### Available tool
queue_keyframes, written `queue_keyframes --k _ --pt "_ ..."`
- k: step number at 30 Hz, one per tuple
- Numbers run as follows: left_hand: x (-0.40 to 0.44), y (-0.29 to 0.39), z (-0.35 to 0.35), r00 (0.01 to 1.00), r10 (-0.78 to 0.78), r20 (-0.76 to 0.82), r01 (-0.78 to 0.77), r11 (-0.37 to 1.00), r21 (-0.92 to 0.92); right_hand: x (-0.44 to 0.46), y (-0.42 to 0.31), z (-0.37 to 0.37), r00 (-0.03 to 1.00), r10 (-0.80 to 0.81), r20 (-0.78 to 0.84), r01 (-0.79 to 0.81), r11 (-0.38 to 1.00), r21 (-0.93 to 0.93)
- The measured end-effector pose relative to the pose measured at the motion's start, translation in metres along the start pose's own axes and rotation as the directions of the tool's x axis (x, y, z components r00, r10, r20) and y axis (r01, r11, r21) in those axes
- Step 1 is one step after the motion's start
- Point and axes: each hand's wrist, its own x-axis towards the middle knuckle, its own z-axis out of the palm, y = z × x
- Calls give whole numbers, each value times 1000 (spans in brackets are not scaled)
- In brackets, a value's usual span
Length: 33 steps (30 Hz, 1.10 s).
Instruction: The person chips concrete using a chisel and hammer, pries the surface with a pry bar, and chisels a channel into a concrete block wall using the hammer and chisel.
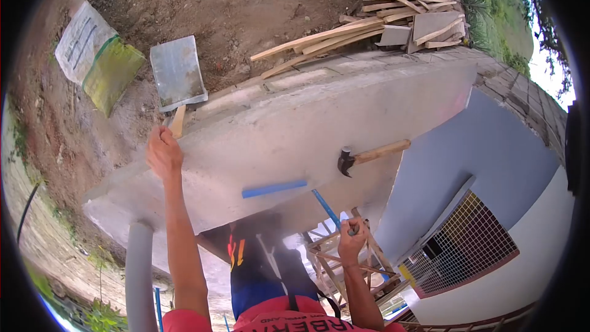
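My right hand (352,245) is closed around a thin blue pipe (326,207), which slants up and left from my fist. On the concrete slab (295,123) before me lies a shorter, thicker-looking blue piece (273,189), apart from both hands. A claw hammer (375,155) with a wooden handle rests farther right on the slab. Out at the slab's far left edge, my left hand (165,152) has its fingers curled beside a wooden strip (179,121). Whether those fingers grip anything is hard to make out. Beyond the strip is a square grey metal sheet (179,72).
Wooden boards and scraps (405,18) are piled at the slab's far side. A white and yellow-green sack (101,55) lies on the dirt. A grey pipe post (140,270) stands at lower left. A wooden frame (319,258) and a grille window (467,240) are at right.
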Motion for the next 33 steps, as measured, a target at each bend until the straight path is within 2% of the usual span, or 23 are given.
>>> queue_keyframes --k 2,3,4,6,9,10,11,12,14,15,18,21,24,27,29,33 --pt "-2 -9 3 999 27 38 -29 998 50 -2 9 4 997 14 -77 -11 999 41" --pt "0 -13 3 997 34 71 -41 994 101 -1 35 4 997 -38 -61 34 997 -65" --pt "3 -16 5 997 44 70 -47 998 37 4 54 5 995 -95 -42 87 983 -160" --pt "1 -22 7 996 63 65 -58 996 -69 3 30 1 998 -58 -30 57 998 -7" --pt "-22 -5 1 905 378 -195 -400 913 -84 9 44 5 955 -287 -79 286 958 -28" --pt "-41 5 -4 872 454 -184 -475 874 -99 15 41 2 968 -248 -47 246 968 -47" --pt "-75 26 -16 835 526 -161 -545 831 -111 16 35 -4 980 -199 -10 198 978 -71" --pt "-105 38 -19 810 579 -96 -584 781 -221 16 32 -9 988 -153 26 155 983 -96" --pt "-167 58 -23 741 657 137 -606 743 -283 21 39 -13 963 -264 64 252 956 152" --pt "-193 57 -14 678 713 178 -659 697 -281 21 45 -16 945 -319 75 289 919 267" --pt "-248 52 13 642 726 248 -694 687 -215 24 56 -30 891 -431 139 385 882 271" --pt "-273 45 23 669 692 272 -696 711 -96 30 78 -62 921 -375 105 360 922 141" --pt "-280 40 34 687 683 246 -712 701 40 38 88 -116 958 -244 152 221 964 151" --pt "-279 30 51 682 707 189 -727 682 71 71 103 -132 941 -291 171 283 957 69" --pt "-283 21 53 689 699 190 -719 691 67 100 103 -121 939 -272 211 267 962 51" --pt "-322 11 -10 803 588 98 -591 806 9 183 150 -42 943 -275 185 276 961 24"
